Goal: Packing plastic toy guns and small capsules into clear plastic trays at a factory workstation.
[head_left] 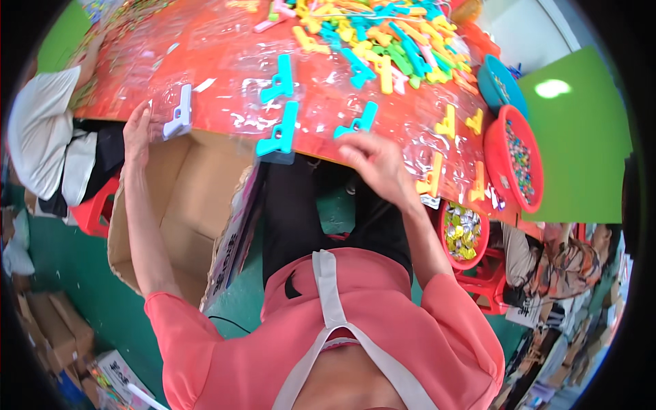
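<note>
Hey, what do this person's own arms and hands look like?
The left hand and right hand wear no gloves, and no watch or bracelet shows. Both forearms are bare up to short, loose, plain coral-pink sleeves.

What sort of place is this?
Probably a small toy workshop: a heap of colourful plastic toy guns on a red table, a red tub of small multicoloured pieces at its edge, and an open cardboard box by the person's legs.
</note>
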The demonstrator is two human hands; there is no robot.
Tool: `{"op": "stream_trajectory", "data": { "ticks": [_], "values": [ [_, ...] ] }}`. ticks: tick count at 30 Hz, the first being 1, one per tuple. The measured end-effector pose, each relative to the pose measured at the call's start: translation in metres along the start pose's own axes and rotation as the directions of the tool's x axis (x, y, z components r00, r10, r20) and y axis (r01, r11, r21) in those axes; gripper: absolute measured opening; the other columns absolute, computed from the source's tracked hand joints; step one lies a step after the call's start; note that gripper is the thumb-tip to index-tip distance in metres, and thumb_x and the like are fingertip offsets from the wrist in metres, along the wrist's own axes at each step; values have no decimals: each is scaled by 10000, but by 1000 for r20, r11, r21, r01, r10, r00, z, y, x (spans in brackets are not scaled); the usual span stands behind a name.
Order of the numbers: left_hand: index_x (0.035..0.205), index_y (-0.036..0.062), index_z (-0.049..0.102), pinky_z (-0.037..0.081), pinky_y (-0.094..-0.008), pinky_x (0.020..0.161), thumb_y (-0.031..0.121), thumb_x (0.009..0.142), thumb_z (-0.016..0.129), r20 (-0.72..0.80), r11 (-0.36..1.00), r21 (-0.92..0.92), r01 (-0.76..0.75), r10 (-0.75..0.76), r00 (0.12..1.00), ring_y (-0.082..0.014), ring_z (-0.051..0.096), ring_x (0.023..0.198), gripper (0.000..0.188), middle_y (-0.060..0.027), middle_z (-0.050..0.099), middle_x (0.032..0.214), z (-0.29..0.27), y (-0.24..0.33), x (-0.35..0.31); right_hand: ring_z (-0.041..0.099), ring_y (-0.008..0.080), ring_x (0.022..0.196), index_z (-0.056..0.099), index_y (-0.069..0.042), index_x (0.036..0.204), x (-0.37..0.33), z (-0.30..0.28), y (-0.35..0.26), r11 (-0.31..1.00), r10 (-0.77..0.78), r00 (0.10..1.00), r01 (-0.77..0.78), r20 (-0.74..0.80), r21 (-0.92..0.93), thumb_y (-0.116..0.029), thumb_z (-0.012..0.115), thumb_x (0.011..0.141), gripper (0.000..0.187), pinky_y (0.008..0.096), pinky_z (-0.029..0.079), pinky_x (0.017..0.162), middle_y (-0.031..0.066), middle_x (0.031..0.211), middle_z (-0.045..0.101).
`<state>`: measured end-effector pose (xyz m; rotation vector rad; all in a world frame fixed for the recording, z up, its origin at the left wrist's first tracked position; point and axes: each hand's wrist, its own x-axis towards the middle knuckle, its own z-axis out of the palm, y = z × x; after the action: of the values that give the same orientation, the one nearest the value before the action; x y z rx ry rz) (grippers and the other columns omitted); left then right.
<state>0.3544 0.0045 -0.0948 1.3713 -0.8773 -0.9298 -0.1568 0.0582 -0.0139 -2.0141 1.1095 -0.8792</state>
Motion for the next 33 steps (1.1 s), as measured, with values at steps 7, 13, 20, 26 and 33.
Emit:
{"op": "stream_trajectory", "data": {
  "ticks": [7,13,20,26,33],
  "values": [
    [1220,94,663,510,-362,735,332,906,680,179,403,826,-395,478,860,-249,635,819,395,-127,629,913,32,-5,30,673,222,742,693,-20,1022,92,-89,94,926,-119,940,-11,-319,-378,-124,661,893,169,334,523,673,124,850,705],
    [1144,77,677,504,-447,841,370,894,675,182,195,925,-326,527,830,-371,629,977,385,-209,634,1026,46,11,22,680,344,835,646,-94,1107,163,-99,137,680,-80,974,-104,-214,-726,-387,711,834,406,447,523,703,148,896,706],
    [1210,51,637,495,-441,897,422,851,705,8,428,860,-277,533,846,-352,623,1046,520,-207,649,1110,78,36,87,655,325,936,571,-117,1257,175,-91,148,675,29,985,-146,-172,-723,-351,783,777,574,435,516,757,153,1031,665],
    [1222,34,634,504,-458,921,518,771,750,-158,515,856,-45,343,926,-370,631,1111,671,-230,663,1163,98,43,167,627,262,833,600,-42,1256,164,-110,140,827,-216,958,76,-189,-557,-162,768,779,519,361,510,696,154,1003,611],
    [1049,15,711,562,-441,818,495,704,801,-256,407,882,238,-11,967,-320,671,1070,598,-202,684,1147,126,40,197,461,55,607,576,-32,1074,126,-127,91,980,44,962,-95,-270,-177,-59,751,808,319,210,384,526,18,946,532]
  ]
}}
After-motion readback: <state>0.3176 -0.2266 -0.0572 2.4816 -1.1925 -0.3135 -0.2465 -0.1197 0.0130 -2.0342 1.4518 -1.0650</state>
